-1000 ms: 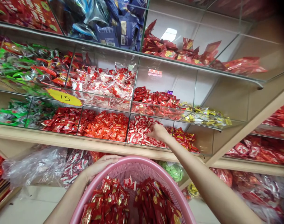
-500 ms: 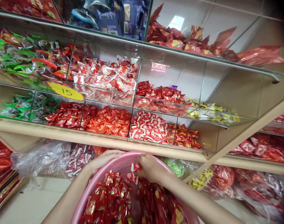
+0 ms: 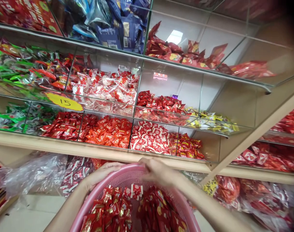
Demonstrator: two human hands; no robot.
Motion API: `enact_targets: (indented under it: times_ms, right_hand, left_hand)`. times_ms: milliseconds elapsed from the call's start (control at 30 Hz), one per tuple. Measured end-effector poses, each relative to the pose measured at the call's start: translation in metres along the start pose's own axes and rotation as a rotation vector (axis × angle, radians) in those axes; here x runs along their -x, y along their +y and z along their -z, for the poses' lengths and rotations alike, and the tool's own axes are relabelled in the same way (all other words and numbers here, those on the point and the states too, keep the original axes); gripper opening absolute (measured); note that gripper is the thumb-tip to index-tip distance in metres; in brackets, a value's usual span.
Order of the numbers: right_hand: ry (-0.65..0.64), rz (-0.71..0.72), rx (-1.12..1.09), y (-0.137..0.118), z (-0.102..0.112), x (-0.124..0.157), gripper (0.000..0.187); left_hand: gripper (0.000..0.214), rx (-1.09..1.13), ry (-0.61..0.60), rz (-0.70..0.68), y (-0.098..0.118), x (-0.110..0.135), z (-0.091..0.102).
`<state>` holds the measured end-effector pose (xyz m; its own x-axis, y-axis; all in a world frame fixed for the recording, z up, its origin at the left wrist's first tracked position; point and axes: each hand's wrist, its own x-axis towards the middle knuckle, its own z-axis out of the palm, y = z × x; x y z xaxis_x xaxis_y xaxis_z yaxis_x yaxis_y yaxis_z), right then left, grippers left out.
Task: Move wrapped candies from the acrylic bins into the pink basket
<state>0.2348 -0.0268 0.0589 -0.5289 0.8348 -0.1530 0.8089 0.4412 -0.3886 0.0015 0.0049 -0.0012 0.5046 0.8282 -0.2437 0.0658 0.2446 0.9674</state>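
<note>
My left hand [image 3: 102, 174] grips the far left rim of a pink plastic basket [image 3: 82, 207], fingers over its outer edge. Over the far right of the rim is my right hand [image 3: 158, 172], somewhat blurred, its fingers apart and nothing visible in them. Inside the basket, red-and-gold wrapped candies [image 3: 108, 212] fill the left, and larger dark red packets [image 3: 158, 209] with orange fruit prints lie to the right. A few red-and-white wrapped candies [image 3: 136, 190] rest near the basket's far wall, below my right hand.
Glass-divided shelves stand ahead, with red-and-white candies [image 3: 150, 137], orange-red candies [image 3: 110, 130] and a yellow price tag [image 3: 64, 101] marked 15. A wooden ledge [image 3: 108, 154] runs just beyond the basket. Clear plastic bags [image 3: 35, 177] lie beneath it.
My right hand has let go of the red-and-white candies, which now lie in the basket, and has risen toward the shelf. My left hand stays on the rim. The view has shifted slightly.
</note>
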Motion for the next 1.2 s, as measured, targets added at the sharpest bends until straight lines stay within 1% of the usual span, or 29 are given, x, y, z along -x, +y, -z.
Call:
enact_targets:
  times_ms: [67,100,167,200,267,333,433,600,800,900,967,1067,1200]
  right_hand:
    - [0.094,0.046,0.016,0.016,0.035,0.000,0.038]
    - [0.181,0.045,0.073,0.027,0.051,-0.002,0.035]
    - [0.348,0.040,0.231,0.048,0.078,-0.007,0.037]
    - [0.381,0.044,0.304,0.057,0.088,-0.010,0.039]
    - [0.357,0.055,0.400,0.072,0.099,-0.016,0.043]
    - [0.284,0.067,0.443,0.079,0.102,-0.022,0.042]
    - [0.216,0.064,0.478,0.078,0.099,-0.027,0.035]
    - [0.178,-0.013,0.466,0.073,0.100,-0.033,0.028]
    - [0.155,-0.066,0.344,0.072,0.102,-0.036,0.019]
    - [0.177,-0.092,0.280,0.075,0.104,-0.035,0.018]
    - [0.216,-0.097,0.246,0.076,0.106,-0.034,0.021]
    - [0.324,-0.091,0.168,0.074,0.108,-0.034,0.028]
    - [0.448,-0.071,0.132,0.072,0.107,-0.040,0.030]
  left_hand:
    - [0.035,-0.007,-0.001,-0.001,0.002,0.000,0.000]
    - [0.036,-0.014,0.002,-0.002,0.003,0.001,0.000]
    - [0.036,-0.033,0.011,-0.004,0.004,0.001,-0.001]
    - [0.035,-0.039,0.015,-0.004,0.005,0.001,-0.001]
    - [0.034,-0.029,0.009,-0.002,0.005,0.001,-0.001]
    - [0.034,-0.002,0.001,0.010,0.005,0.001,-0.002]
    - [0.035,0.021,0.010,0.026,0.003,0.001,-0.002]
    - [0.035,0.005,0.011,0.018,0.003,0.000,-0.001]
    - [0.038,0.038,-0.003,0.035,0.001,-0.001,0.001]
    - [0.038,0.030,-0.012,0.018,0.001,0.000,0.000]
    - [0.037,0.021,-0.011,0.005,0.002,0.000,-0.001]
    - [0.035,0.011,-0.008,0.000,0.003,0.000,-0.002]
    - [0.036,0.028,-0.011,0.011,0.001,-0.001,-0.001]
